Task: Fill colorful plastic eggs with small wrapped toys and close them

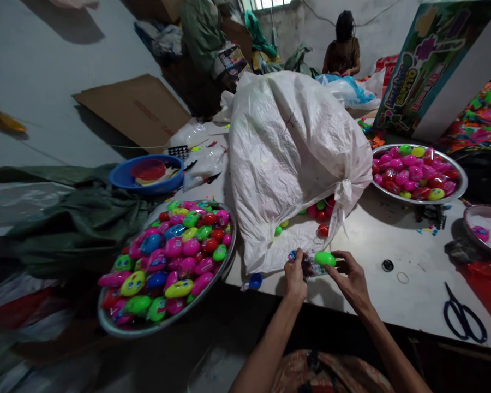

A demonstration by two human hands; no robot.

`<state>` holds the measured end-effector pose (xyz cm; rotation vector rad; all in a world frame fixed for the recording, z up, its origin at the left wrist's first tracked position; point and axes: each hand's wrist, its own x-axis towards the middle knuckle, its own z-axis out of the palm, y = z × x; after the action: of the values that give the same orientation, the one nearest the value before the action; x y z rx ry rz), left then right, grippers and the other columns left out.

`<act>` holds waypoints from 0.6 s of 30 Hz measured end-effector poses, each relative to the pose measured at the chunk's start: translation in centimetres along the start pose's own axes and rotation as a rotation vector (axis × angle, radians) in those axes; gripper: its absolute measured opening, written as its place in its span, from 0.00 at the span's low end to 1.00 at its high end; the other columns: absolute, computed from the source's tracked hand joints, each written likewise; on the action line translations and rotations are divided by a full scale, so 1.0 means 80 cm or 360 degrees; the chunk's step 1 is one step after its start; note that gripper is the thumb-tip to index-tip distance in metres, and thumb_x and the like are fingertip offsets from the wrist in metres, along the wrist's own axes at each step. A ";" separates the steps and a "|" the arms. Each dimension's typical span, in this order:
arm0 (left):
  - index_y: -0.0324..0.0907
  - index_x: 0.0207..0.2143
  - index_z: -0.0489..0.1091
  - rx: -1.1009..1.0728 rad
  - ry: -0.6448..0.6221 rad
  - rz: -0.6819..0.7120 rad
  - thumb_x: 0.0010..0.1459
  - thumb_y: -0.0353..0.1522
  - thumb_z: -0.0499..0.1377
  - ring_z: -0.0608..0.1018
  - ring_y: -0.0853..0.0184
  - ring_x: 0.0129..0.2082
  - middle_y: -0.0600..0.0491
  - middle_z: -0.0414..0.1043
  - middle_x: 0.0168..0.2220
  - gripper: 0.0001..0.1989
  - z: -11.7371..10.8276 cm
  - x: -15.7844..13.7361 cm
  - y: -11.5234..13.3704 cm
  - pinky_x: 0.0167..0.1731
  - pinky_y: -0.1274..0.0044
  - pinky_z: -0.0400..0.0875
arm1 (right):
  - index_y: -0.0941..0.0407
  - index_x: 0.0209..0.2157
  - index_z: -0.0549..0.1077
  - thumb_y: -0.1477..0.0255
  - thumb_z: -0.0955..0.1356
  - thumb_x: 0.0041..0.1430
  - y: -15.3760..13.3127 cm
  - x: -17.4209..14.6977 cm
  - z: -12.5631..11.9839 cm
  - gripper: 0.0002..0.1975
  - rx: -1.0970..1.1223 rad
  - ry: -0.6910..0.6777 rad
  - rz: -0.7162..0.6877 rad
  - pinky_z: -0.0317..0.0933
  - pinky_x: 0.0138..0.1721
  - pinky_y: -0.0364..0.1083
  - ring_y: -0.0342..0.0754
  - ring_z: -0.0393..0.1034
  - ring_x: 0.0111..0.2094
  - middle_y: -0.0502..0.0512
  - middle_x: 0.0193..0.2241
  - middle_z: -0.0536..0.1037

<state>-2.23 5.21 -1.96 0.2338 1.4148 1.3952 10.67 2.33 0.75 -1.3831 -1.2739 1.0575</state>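
Note:
My right hand (349, 278) pinches a bright green plastic egg (325, 258) between thumb and fingers, just over the table's front edge. Close beside it, my left hand (296, 278) grips a printed plastic wrapper (310, 264), its fingers closed round one end. The egg is next to the wrapper; I cannot tell whether the two touch. Behind both hands a big white woven sack (290, 147) lies with its mouth toward me, and red and green eggs (322, 215) show inside the opening.
Left stands a metal basin (163, 329) heaped with coloured eggs; a blue basin (126, 180) is behind it. At right are another egg-filled metal bowl (461, 188), scissors (463, 316), a small black ring (387, 265) and a tall printed box (417, 71). A person (342, 52) sits at the back.

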 end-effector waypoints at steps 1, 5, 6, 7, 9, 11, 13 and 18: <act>0.37 0.22 0.68 -0.0001 0.0001 0.0010 0.34 0.47 0.65 0.66 0.73 0.13 0.58 0.64 0.14 0.22 0.000 0.000 0.000 0.14 0.81 0.61 | 0.54 0.38 0.68 0.63 0.68 0.50 0.000 0.000 -0.001 0.15 -0.0028 -0.0008 0.0000 0.64 0.27 0.44 0.47 0.70 0.26 0.51 0.26 0.75; 0.36 0.24 0.71 -0.0009 -0.0113 0.0089 0.33 0.41 0.68 0.73 0.70 0.20 0.54 0.71 0.20 0.19 -0.002 0.000 -0.002 0.22 0.79 0.67 | 0.55 0.36 0.69 0.61 0.68 0.49 0.000 0.002 -0.007 0.15 -0.0053 -0.0042 0.0015 0.62 0.24 0.43 0.46 0.68 0.23 0.51 0.24 0.74; 0.36 0.24 0.71 -0.0009 -0.0146 0.0108 0.32 0.40 0.68 0.74 0.69 0.22 0.53 0.72 0.22 0.19 -0.003 0.001 -0.003 0.24 0.78 0.68 | 0.55 0.36 0.70 0.61 0.69 0.48 0.001 0.002 -0.009 0.15 -0.0049 -0.0033 0.0016 0.62 0.25 0.43 0.46 0.69 0.23 0.51 0.25 0.75; 0.35 0.25 0.72 -0.0011 -0.0157 0.0121 0.32 0.38 0.68 0.74 0.68 0.23 0.52 0.73 0.22 0.18 -0.004 0.001 -0.003 0.26 0.77 0.68 | 0.55 0.36 0.70 0.61 0.69 0.48 0.002 0.002 -0.011 0.15 -0.0043 -0.0018 0.0018 0.62 0.25 0.44 0.46 0.69 0.24 0.52 0.26 0.75; 0.35 0.24 0.72 -0.0021 -0.0115 0.0134 0.33 0.38 0.68 0.74 0.68 0.22 0.52 0.73 0.22 0.17 -0.006 0.004 -0.005 0.26 0.77 0.69 | 0.55 0.37 0.70 0.61 0.69 0.48 0.004 0.003 -0.014 0.16 -0.0007 0.0016 0.0047 0.62 0.27 0.44 0.47 0.69 0.25 0.52 0.26 0.75; 0.35 0.23 0.71 -0.0035 -0.0068 0.0137 0.33 0.38 0.68 0.74 0.69 0.21 0.54 0.72 0.20 0.16 -0.007 0.007 -0.006 0.25 0.77 0.68 | 0.56 0.38 0.69 0.61 0.69 0.48 0.006 0.003 -0.018 0.17 0.0061 0.0039 0.0109 0.62 0.27 0.44 0.47 0.69 0.25 0.52 0.24 0.74; 0.36 0.23 0.71 -0.0032 -0.0048 0.0127 0.33 0.38 0.69 0.73 0.69 0.20 0.55 0.71 0.19 0.16 -0.008 0.008 -0.007 0.24 0.78 0.68 | 0.56 0.38 0.70 0.61 0.70 0.48 0.007 0.002 -0.019 0.18 0.0143 0.0039 0.0168 0.61 0.26 0.44 0.47 0.68 0.25 0.51 0.22 0.74; 0.37 0.23 0.69 -0.0030 -0.0005 0.0007 0.33 0.39 0.68 0.72 0.70 0.19 0.56 0.70 0.19 0.17 -0.005 0.006 -0.007 0.22 0.78 0.67 | 0.56 0.36 0.70 0.60 0.70 0.47 0.005 -0.005 -0.012 0.17 0.0236 -0.0081 0.0210 0.61 0.26 0.44 0.47 0.69 0.25 0.51 0.23 0.75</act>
<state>-2.46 5.17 -2.78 0.2270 1.3984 1.4108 11.69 1.88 0.54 -1.3485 -1.1281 1.2590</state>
